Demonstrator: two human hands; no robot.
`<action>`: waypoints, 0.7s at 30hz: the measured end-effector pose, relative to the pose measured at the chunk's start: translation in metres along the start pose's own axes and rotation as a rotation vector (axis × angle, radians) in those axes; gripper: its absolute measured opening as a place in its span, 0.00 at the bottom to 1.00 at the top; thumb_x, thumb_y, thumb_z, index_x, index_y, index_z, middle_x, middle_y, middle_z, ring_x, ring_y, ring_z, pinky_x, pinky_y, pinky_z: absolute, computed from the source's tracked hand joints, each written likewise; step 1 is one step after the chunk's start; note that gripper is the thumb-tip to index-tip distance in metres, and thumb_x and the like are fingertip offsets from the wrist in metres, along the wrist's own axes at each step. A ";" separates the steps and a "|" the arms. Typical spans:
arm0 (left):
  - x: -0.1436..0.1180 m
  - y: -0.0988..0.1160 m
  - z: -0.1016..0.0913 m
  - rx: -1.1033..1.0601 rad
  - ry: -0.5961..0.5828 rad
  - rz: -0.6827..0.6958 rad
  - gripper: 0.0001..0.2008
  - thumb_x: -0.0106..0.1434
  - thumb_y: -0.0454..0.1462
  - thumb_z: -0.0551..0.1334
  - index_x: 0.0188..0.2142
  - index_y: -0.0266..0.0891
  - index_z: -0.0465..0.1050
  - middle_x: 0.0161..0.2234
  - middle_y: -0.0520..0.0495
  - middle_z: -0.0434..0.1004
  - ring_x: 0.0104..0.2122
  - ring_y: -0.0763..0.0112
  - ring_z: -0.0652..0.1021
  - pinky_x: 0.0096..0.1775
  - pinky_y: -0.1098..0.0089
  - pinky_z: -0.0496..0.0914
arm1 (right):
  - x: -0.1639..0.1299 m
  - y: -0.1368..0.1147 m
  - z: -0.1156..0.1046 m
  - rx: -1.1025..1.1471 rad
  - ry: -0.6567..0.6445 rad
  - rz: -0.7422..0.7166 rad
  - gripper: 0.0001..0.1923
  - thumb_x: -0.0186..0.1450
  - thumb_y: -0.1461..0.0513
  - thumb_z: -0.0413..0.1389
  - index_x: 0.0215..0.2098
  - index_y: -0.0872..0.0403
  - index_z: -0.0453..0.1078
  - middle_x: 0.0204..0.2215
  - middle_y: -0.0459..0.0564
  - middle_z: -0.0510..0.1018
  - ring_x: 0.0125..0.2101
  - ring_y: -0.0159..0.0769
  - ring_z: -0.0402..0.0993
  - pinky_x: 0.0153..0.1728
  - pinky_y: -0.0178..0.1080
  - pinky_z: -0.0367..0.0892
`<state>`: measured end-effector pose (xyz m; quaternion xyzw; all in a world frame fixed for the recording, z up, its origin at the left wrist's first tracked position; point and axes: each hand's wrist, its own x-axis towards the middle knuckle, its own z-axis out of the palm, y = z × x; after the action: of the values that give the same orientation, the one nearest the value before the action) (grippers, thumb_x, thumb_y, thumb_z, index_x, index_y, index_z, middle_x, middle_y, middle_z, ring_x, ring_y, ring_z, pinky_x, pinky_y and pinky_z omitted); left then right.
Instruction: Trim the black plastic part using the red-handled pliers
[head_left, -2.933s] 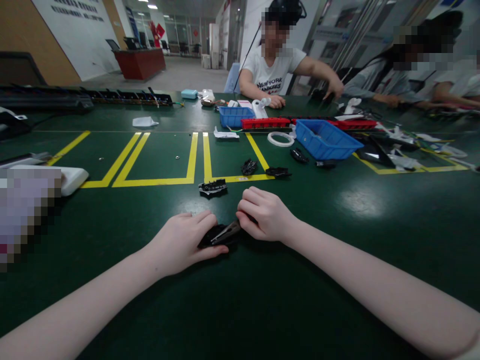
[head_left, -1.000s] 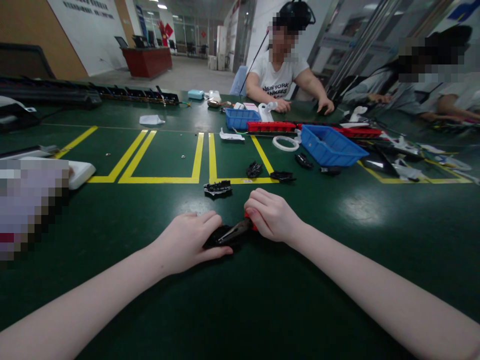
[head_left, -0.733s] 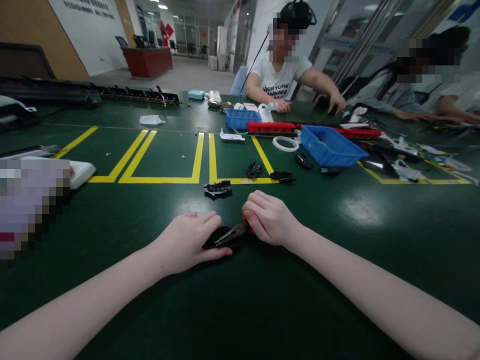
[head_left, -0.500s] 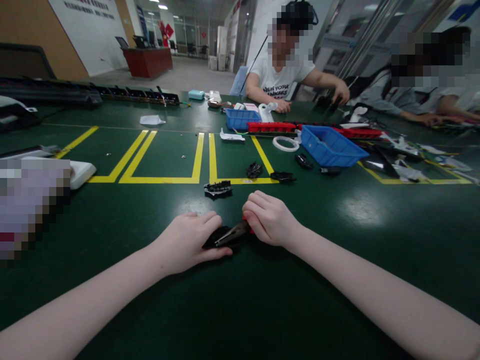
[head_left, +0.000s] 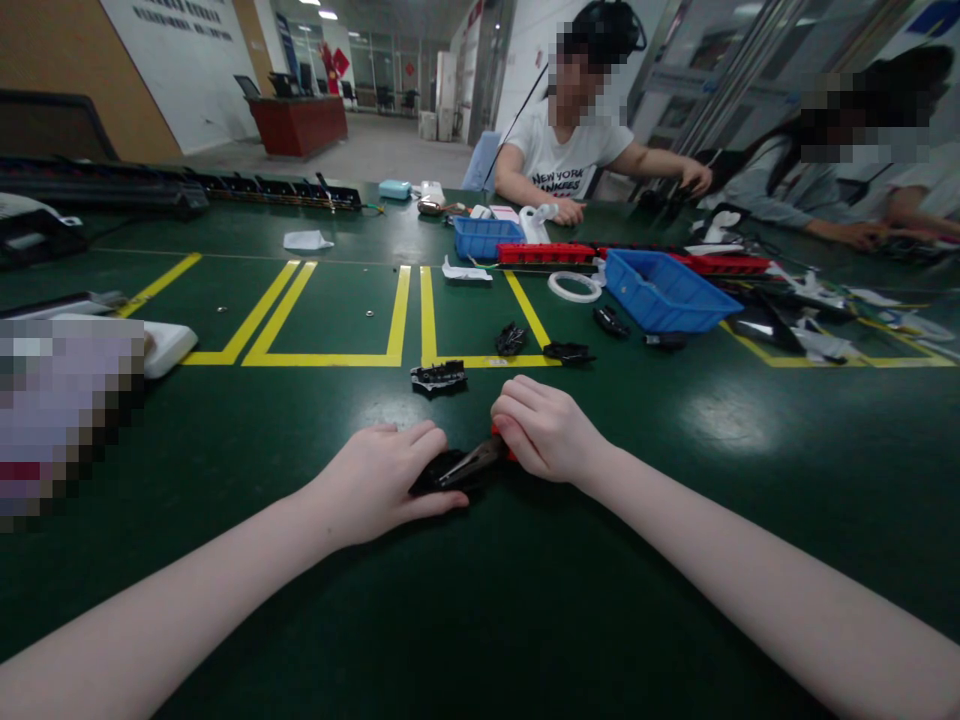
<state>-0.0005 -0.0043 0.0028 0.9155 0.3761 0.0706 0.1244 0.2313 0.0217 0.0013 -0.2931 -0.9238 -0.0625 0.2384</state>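
My right hand is closed around the red handles of a pair of pliers, whose long metal jaws point left. The jaw tips meet a black plastic part on the table. My left hand grips that part between thumb and fingers, and covers much of it. Whether the jaws bite on the part I cannot tell. Just beyond my hands lies a black part with a pale edge. Further right are more black parts, one a crumpled-looking piece and one a flat piece.
Yellow tape marks the green table. A blue bin, a smaller blue bin, a white tape ring and red strips lie beyond. A pixelated box is at left. Co-workers sit across, one in a white shirt.
My right hand and the pliers have shifted slightly right and up. The left hand keeps its hold on the black part. The whole view has moved a little.
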 end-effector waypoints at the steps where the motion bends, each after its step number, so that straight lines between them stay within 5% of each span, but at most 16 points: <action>1: 0.000 0.000 0.000 0.001 0.001 -0.001 0.20 0.64 0.55 0.54 0.38 0.40 0.65 0.34 0.50 0.71 0.27 0.71 0.71 0.28 0.71 0.61 | 0.000 0.000 0.000 -0.001 0.001 -0.001 0.13 0.68 0.64 0.42 0.28 0.56 0.63 0.26 0.50 0.66 0.28 0.34 0.59 0.29 0.38 0.57; 21: 0.001 0.000 0.000 -0.007 -0.014 -0.004 0.21 0.64 0.55 0.54 0.39 0.41 0.66 0.35 0.51 0.71 0.28 0.71 0.72 0.28 0.70 0.63 | -0.001 0.000 0.000 0.027 0.007 0.017 0.13 0.68 0.64 0.42 0.28 0.55 0.62 0.26 0.50 0.66 0.28 0.34 0.59 0.29 0.38 0.57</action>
<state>-0.0004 -0.0035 0.0031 0.9148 0.3766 0.0654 0.1304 0.2321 0.0207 0.0008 -0.2977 -0.9212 -0.0490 0.2459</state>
